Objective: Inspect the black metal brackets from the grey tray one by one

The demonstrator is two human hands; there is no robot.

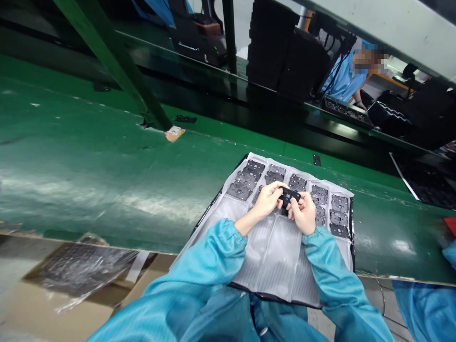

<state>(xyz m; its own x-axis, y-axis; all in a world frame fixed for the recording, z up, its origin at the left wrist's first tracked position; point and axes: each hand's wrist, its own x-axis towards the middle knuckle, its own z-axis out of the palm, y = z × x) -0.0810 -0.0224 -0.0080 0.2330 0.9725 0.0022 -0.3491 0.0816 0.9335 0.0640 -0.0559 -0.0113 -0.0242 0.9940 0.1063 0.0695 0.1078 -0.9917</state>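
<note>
Between my two hands is a small black rectangular plastic part [290, 194] with a little yellow mark at one end. My left hand [268, 199] pinches its left end, and my right hand [304, 212] grips the right end with thumb and fingers. Both hands hover over a tray [274, 266] lined with whitish film. Several similar black parts [244, 183] lie in columns across the tray's far half. Some of these parts are hidden behind my hands.
The tray rests on a green workbench [117, 175] with a slanted green post [124, 61]. Loose black parts [317, 160] lie toward the back. An open cardboard box [67, 294] with clear plastic stands below left. Across the bench, a person in blue [342, 78] sits near stacked black trays [272, 47].
</note>
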